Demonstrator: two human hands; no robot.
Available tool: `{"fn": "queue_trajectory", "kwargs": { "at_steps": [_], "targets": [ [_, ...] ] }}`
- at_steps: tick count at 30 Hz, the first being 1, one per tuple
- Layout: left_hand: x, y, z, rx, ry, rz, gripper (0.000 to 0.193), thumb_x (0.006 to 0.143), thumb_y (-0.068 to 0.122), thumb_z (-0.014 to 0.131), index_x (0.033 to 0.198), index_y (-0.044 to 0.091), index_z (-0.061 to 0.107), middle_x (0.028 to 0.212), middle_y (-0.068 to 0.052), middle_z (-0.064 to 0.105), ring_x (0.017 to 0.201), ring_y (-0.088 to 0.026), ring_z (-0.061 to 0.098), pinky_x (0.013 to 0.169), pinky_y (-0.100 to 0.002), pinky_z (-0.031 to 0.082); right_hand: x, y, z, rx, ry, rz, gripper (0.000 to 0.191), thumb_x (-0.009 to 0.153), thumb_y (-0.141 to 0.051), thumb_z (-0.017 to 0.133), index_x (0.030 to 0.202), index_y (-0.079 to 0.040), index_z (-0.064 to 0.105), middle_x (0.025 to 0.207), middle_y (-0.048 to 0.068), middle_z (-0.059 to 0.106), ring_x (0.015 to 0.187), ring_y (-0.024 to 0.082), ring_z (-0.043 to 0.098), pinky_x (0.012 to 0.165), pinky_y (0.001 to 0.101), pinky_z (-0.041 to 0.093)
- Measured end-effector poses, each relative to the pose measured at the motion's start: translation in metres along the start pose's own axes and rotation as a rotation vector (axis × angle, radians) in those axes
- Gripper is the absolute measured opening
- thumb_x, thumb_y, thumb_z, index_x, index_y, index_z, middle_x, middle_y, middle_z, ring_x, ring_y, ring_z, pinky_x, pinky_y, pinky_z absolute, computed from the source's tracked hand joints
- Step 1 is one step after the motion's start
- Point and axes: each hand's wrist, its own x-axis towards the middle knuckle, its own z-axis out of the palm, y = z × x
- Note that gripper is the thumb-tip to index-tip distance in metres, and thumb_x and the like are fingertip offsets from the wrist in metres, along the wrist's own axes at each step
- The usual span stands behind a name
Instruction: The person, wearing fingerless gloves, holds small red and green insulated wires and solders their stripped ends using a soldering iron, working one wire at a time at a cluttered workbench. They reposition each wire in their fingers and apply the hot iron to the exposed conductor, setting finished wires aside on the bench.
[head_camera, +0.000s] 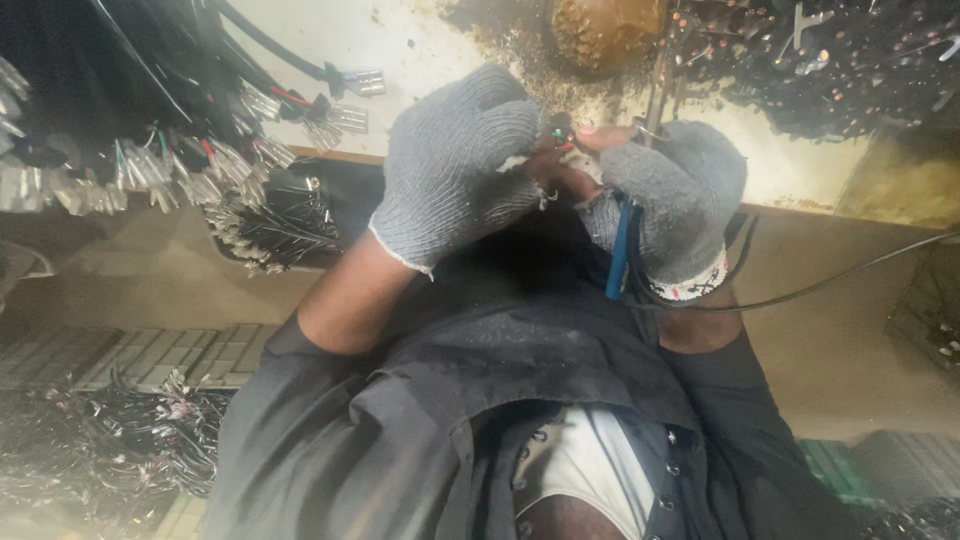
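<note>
**Kid:** What are the hands doing?

**Me:** From my screen I see two hands in grey knit gloves, close together in the upper middle of the frame. The left hand (455, 165) is curled up tight. Its fingers are bent in, almost a fist. It pinches the small wire ends (558, 135), with bits of red and green, right where the two hands meet.

**Kid:** And the other hand?

**Me:** The right hand (675, 195) is curled shut too. Its glove has no fingertips, so bare fingertips (600, 133) poke out and touch the same wire ends. A blue tool handle (620, 245) sticks down out of that fist, and a thin black cable (830, 285) runs from the hand to the right edge of the frame.

**Kid:** So where is the wire?

**Me:** Between both hands, top middle, held up over a pale, dirty table (420, 45).

**Kid:** What else is there?

**Me:** In the upper left hang lots of black wires with shiny metal clips (150, 175) on their ends. Another pile of wires (110, 440) lies in the lower left. In the upper right is a dark heap of small metal bits (850, 60). At the top middle is a brown, rusty lump (605, 30). At the bottom I see the person's dark shirt (430, 400).
</note>
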Motion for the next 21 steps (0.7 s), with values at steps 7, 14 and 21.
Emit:
{"fn": "queue_trajectory", "kwargs": {
  "at_steps": [7,14,21],
  "targets": [
    [0.000,0.001,0.003,0.054,0.047,0.048,0.035,0.079,0.039,0.092,0.084,0.016,0.067,0.083,-0.004,0.057,0.074,-0.025,0.063,0.063,-0.039,0.049,0.004,0.000,-0.004,-0.128,-0.016,-0.076,0.024,0.099,-0.027,0.090,0.112,-0.014,0.075,0.092,0.005,0.073,0.079,0.026,0.068,0.070,0.0355,0.051],
    [-0.005,-0.007,0.009,0.068,0.033,0.073,0.018,0.089,0.019,0.082,0.088,0.014,0.065,0.085,-0.005,0.057,0.076,-0.027,0.062,0.064,-0.041,0.049,-0.002,0.008,0.000,-0.136,0.014,-0.115,0.023,0.103,-0.022,0.088,0.119,-0.018,0.072,0.097,0.003,0.075,0.077,0.023,0.069,0.070,0.0340,0.050],
    [-0.005,-0.004,0.006,0.070,0.022,0.072,0.015,0.085,0.010,0.075,0.086,0.013,0.060,0.086,-0.007,0.058,0.077,-0.027,0.062,0.066,-0.041,0.050,0.002,-0.002,-0.004,-0.028,-0.054,-0.068,0.029,0.100,-0.032,0.070,0.118,-0.011,0.073,0.083,0.003,0.070,0.071,0.022,0.065,0.063,0.0363,0.047]
  ]
}}
